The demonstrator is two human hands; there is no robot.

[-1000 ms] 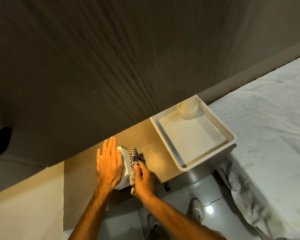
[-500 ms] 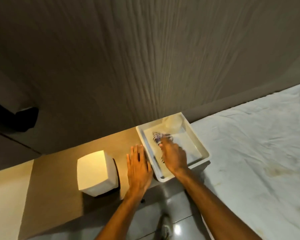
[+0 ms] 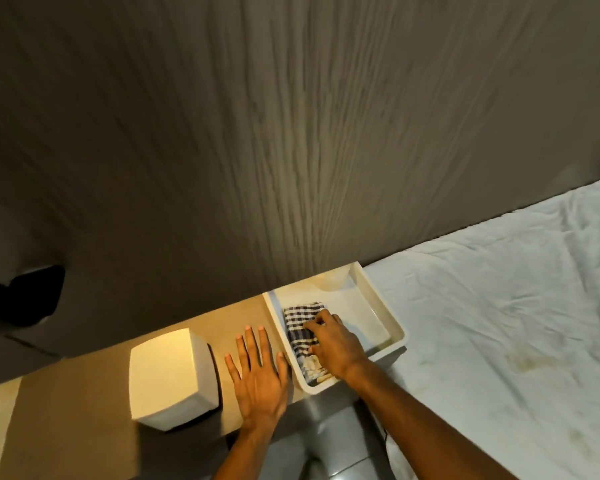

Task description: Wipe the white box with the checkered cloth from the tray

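Right hand [image 3: 336,344] over checkered cloth [image 3: 300,323], grip unclear

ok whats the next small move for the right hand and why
Probably lift the right hand clear of the tray: the checkered cloth already lies flat inside it, and the white box stands apart, untouched, left of the flat left hand.

The right hand [image 3: 336,344] covers part of the checkered cloth [image 3: 300,327] in the tray [image 3: 395,327]. A pale object [image 3: 333,282] at the tray's far end is too dim to identify. Both forearms are cut off by the bottom edge.
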